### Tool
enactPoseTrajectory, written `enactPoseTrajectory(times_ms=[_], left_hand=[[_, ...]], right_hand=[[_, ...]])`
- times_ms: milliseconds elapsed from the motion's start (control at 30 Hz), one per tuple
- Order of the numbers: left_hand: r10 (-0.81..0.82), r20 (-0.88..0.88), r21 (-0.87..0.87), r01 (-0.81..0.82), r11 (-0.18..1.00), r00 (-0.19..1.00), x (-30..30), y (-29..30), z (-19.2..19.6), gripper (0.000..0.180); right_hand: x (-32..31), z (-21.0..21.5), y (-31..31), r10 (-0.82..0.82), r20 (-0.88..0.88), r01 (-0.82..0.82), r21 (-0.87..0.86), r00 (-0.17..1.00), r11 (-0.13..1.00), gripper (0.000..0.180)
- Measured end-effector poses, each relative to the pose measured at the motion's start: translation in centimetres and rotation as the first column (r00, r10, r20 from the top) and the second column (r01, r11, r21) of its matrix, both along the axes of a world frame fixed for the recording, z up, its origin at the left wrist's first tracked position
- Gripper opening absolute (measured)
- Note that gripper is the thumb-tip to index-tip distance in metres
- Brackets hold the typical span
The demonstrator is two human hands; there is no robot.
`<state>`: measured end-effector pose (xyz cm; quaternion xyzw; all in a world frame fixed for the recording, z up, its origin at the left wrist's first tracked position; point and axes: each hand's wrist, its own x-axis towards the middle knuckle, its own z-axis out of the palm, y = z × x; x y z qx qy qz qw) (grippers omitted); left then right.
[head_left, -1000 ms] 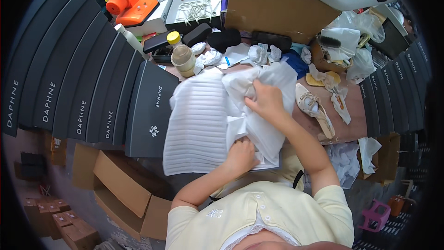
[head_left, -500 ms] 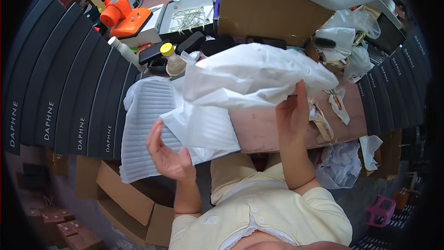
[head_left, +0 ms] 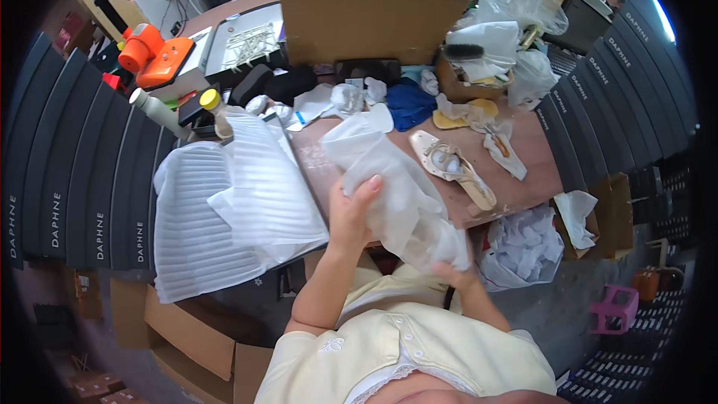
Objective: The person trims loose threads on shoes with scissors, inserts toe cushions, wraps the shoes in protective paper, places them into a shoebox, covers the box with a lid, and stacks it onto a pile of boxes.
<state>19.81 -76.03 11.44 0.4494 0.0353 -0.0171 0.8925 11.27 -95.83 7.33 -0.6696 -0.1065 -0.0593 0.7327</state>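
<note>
Before my body, a crumpled, translucent white wrapping sheet [head_left: 404,194] hangs in a long bundle between my hands; what it may contain cannot be made out. My left hand [head_left: 351,208] is closed round its left side, thumb on top. At the lower end, my right hand [head_left: 453,275] pinches the wrapping, its fingers partly hidden. Just right of the bundle, a beige sandal [head_left: 455,168] with a decorated strap lies on the brownish table [head_left: 523,179]. White ribbed foam sheets [head_left: 262,187] lie left of my left hand, over an open dark box.
Stacked dark shoeboxes [head_left: 67,172] flank the left, with more shoeboxes [head_left: 598,97] at right. A large cardboard box [head_left: 366,22] stands behind. A yellow-capped bottle [head_left: 213,105] and blue cloth [head_left: 411,105] sit on the table. A bag of crumpled paper [head_left: 523,247] hangs by its right edge.
The white wrapping, spread wide above the table before, is now lower, narrower and nearer my body. My left hand has closed on it; my right hand has come down. The view has shifted.
</note>
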Motion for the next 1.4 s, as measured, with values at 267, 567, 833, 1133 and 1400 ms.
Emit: enactPoseTrajectory(times_ms=[267,567,833,1133,1400], left_hand=[[-0.161,-0.188,0.145,0.189,0.971,0.969,-5.2,-6.6,-7.1,0.041],[0.052,0.339,-0.162,0.004,0.987,0.939,0.0,-0.9,-2.8,0.086],[-0.4,0.062,-0.409,0.389,0.825,0.914,-1.2,1.8,-5.3,0.074],[-0.162,-0.384,-0.626,-0.127,0.769,0.909,-1.3,0.3,-2.8,0.049],[-0.133,-0.136,-0.676,0.006,0.737,0.982,1.4,2.3,-1.7,0.05]], right_hand=[[-2.2,-2.0,1.6,-0.323,-0.527,0.563,0.395,0.786,0.726,0.03],[-0.6,-4.1,-3.8,-0.21,-0.231,0.258,0.201,0.95,0.945,0.021],[0.4,-2.2,-1.7,-0.43,-0.526,0.594,0.189,0.734,0.782,0.027],[2.1,2.5,-8.8,-0.222,0.18,-0.019,0.814,0.958,0.58,0.013],[1.0,-0.5,-5.1,0.175,-0.162,-0.226,-0.385,0.971,0.895,0.08]])
